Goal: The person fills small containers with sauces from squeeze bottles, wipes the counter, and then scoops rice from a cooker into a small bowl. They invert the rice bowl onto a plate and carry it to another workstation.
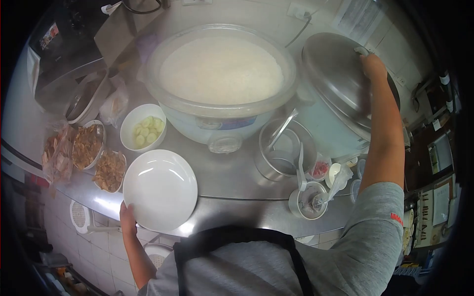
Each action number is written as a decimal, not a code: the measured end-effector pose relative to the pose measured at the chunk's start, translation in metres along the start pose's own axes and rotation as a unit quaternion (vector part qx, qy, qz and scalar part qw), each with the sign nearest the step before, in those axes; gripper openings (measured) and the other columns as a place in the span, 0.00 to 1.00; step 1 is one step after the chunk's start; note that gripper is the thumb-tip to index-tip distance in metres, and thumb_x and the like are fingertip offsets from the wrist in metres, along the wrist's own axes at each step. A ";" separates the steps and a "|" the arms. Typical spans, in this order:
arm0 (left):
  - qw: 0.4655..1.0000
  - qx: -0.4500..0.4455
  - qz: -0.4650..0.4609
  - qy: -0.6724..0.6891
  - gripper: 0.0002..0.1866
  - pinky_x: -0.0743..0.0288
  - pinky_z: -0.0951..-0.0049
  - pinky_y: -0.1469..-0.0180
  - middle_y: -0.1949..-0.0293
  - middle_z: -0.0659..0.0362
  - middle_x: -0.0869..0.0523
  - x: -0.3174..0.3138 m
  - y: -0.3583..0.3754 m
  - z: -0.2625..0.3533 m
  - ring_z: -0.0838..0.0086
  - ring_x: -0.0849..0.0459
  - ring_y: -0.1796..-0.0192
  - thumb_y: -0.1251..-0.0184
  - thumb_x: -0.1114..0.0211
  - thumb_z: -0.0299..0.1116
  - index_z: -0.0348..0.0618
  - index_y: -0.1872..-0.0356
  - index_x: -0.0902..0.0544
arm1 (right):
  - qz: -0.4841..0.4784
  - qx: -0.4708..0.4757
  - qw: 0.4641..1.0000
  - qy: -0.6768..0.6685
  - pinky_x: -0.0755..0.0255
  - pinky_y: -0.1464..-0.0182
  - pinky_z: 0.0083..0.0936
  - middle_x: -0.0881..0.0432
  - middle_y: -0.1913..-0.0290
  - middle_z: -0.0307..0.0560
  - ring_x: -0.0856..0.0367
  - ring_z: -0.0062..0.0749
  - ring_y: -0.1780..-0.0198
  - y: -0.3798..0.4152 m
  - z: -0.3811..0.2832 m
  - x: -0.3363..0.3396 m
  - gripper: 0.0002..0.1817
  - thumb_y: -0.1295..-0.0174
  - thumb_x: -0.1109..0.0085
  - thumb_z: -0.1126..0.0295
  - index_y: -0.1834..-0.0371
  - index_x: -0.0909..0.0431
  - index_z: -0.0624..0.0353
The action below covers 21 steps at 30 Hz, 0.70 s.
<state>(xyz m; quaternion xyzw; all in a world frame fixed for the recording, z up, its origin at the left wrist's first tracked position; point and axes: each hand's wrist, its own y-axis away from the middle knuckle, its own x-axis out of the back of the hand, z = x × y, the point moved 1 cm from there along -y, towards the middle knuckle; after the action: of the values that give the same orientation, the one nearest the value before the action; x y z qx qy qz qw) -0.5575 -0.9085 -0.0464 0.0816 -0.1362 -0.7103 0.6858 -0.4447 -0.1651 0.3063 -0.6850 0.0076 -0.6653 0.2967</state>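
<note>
My left hand (128,220) grips the lower left rim of an empty white plate (161,190) at the front of the steel counter. At the upper right, my right hand (374,66) is closed round the handle of a big metal lid (333,69), which lies tilted on a large pale pot (326,118). Between the two stands a wide translucent tub (222,121) full of white rice (224,69). Just behind the plate is a white bowl (129,118) with pale green sliced vegetable, perhaps cucumber (148,132).
On the left are bags and containers of brown dried-looking food (109,170). Right of centre, a metal pot (269,165) holds utensils. A small metal cup (296,204) with a spoon stands near the counter's front edge (261,227). A white stool (81,217) is below.
</note>
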 end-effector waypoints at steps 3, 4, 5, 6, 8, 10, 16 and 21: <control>0.997 0.066 0.040 -0.029 0.22 0.29 0.74 0.63 0.58 0.56 0.24 -0.002 0.016 0.023 0.75 0.25 0.59 0.38 0.50 0.34 0.40 0.43 0.35 | -0.046 0.010 0.999 -0.024 0.33 0.50 0.35 0.25 0.50 0.53 0.26 0.44 0.49 -0.012 -0.008 -0.022 0.22 0.40 0.58 0.53 0.53 0.25 0.58; 0.993 0.035 0.086 -0.072 0.22 0.29 0.74 0.63 0.58 0.56 0.25 0.001 0.018 0.026 0.75 0.25 0.59 0.38 0.50 0.35 0.42 0.42 0.35 | -0.067 0.016 0.997 -0.032 0.33 0.50 0.35 0.25 0.50 0.53 0.26 0.44 0.49 -0.020 -0.011 -0.030 0.23 0.40 0.58 0.52 0.53 0.26 0.58; 0.985 0.003 0.131 -0.115 0.22 0.29 0.74 0.63 0.57 0.56 0.25 0.006 0.019 0.029 0.75 0.25 0.58 0.38 0.49 0.36 0.43 0.42 0.36 | -0.058 0.078 0.995 0.020 0.33 0.50 0.35 0.26 0.49 0.53 0.26 0.44 0.49 -0.031 -0.010 -0.038 0.24 0.40 0.58 0.52 0.53 0.26 0.59; 0.972 -0.029 0.173 -0.157 0.23 0.30 0.74 0.64 0.57 0.56 0.26 0.011 0.019 0.033 0.75 0.25 0.58 0.38 0.49 0.36 0.45 0.41 0.36 | -0.048 0.138 0.987 0.072 0.34 0.50 0.35 0.26 0.49 0.53 0.27 0.43 0.48 -0.043 -0.005 -0.046 0.24 0.40 0.58 0.51 0.52 0.26 0.59; 0.960 -0.093 0.194 -0.181 0.24 0.30 0.75 0.63 0.52 0.55 0.27 0.015 0.024 0.049 0.73 0.25 0.57 0.38 0.49 0.36 0.47 0.40 0.36 | -0.048 0.191 0.976 0.093 0.34 0.50 0.35 0.26 0.49 0.54 0.27 0.43 0.48 -0.065 0.005 -0.064 0.26 0.41 0.58 0.49 0.51 0.27 0.58; 0.946 -0.155 0.204 -0.201 0.23 0.31 0.75 0.62 0.50 0.54 0.27 0.007 0.032 0.069 0.72 0.26 0.56 0.39 0.49 0.35 0.46 0.41 0.36 | -0.055 0.167 0.983 0.051 0.34 0.49 0.36 0.26 0.49 0.53 0.28 0.43 0.47 -0.079 0.010 -0.075 0.26 0.41 0.59 0.48 0.51 0.28 0.57; 0.911 -0.303 0.119 -0.253 0.19 0.29 0.74 0.58 0.50 0.53 0.28 -0.015 0.020 0.084 0.72 0.25 0.54 0.40 0.48 0.26 0.39 0.46 0.31 | 0.150 0.097 0.984 0.019 0.32 0.50 0.39 0.25 0.53 0.52 0.28 0.44 0.48 0.035 -0.032 -0.004 0.25 0.43 0.56 0.49 0.51 0.28 0.55; 0.889 -0.383 -0.010 -0.252 0.17 0.28 0.77 0.60 0.53 0.56 0.26 -0.104 0.031 0.119 0.73 0.24 0.58 0.42 0.47 0.23 0.42 0.49 0.28 | 0.078 0.235 0.968 -0.036 0.30 0.56 0.36 0.22 0.61 0.52 0.23 0.43 0.56 0.118 -0.039 0.012 0.22 0.47 0.48 0.50 0.58 0.27 0.55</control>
<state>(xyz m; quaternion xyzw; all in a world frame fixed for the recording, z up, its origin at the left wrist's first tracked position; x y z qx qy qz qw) -0.5587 -0.7962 0.0686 -0.3678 -0.0203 -0.7107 0.5993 -0.4339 -0.2825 0.2660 -0.6167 -0.1065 -0.5982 0.5005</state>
